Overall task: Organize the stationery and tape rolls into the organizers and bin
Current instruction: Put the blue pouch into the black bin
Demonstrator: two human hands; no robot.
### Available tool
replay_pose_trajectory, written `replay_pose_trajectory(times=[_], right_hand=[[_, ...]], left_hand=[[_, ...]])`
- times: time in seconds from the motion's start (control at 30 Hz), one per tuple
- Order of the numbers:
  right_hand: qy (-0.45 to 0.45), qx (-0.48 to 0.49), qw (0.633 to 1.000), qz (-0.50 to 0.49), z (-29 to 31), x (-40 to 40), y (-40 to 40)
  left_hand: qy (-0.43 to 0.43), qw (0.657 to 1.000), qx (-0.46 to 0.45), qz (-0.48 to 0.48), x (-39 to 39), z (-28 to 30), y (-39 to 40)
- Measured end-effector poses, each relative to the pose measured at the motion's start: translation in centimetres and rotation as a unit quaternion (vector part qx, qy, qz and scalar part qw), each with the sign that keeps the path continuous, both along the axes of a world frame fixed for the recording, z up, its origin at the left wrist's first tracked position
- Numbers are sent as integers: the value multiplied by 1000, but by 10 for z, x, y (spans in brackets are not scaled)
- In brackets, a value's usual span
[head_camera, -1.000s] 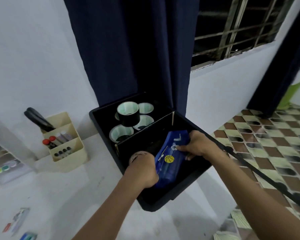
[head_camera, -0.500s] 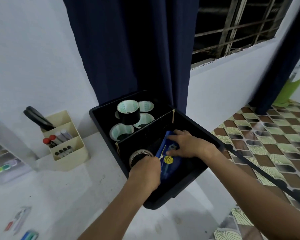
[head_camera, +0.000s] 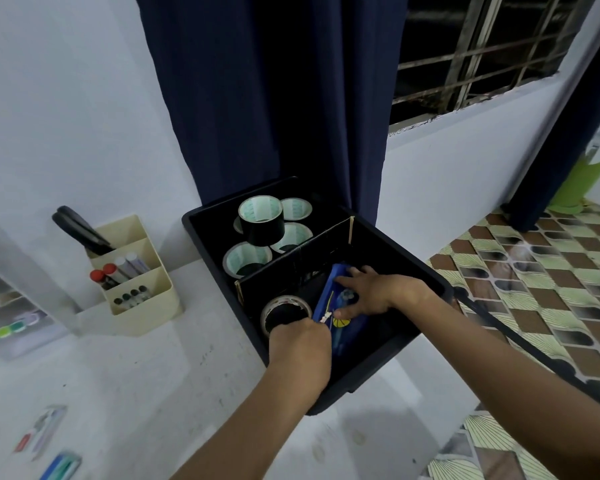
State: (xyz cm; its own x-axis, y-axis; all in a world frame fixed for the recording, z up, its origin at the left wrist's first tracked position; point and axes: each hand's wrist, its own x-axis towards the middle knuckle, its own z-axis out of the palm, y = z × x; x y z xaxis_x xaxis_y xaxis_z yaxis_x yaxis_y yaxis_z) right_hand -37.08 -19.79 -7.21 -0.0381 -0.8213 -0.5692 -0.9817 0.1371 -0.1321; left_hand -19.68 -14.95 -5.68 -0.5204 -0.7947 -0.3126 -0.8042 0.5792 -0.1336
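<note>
We see our right hand [head_camera: 378,294] lying with spread fingers on a blue fabric zip pouch with a yellow ball print [head_camera: 329,308], now lower in the near compartment of the black plastic bin [head_camera: 426,268] than a second ago. Our left hand [head_camera: 300,344] pinches the pouch's zip pull, beside a clear tape roll [head_camera: 284,308]. Behind a cardboard divider [head_camera: 291,254], black tape rolls with pale green cores [head_camera: 261,220] stand stacked. A cream plastic desk organizer [head_camera: 142,292] holds markers.

We see a home room: a barred window [head_camera: 471,53], dark blue curtains [head_camera: 267,98], patterned floor tiles [head_camera: 541,289], a white desk [head_camera: 118,393].
</note>
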Motion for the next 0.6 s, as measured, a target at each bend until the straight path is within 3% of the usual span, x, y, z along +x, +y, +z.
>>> replay_pose_trajectory(times=[0.13,0.23,0.4,0.6], right_hand=[[3,-91,995,40,-1,0,4],[-43,-62,996,45,-5,-1,6],[-45,-70,995,48,-4,4,3],[-128,-194,967,106,26,36,0]], left_hand=[[-41,999,-33,7,0,0,6],[-14,999,-31,-14,6,1,2],[95,995,31,21,16,9,-16],[260,964,-28,57,48,31,-47]])
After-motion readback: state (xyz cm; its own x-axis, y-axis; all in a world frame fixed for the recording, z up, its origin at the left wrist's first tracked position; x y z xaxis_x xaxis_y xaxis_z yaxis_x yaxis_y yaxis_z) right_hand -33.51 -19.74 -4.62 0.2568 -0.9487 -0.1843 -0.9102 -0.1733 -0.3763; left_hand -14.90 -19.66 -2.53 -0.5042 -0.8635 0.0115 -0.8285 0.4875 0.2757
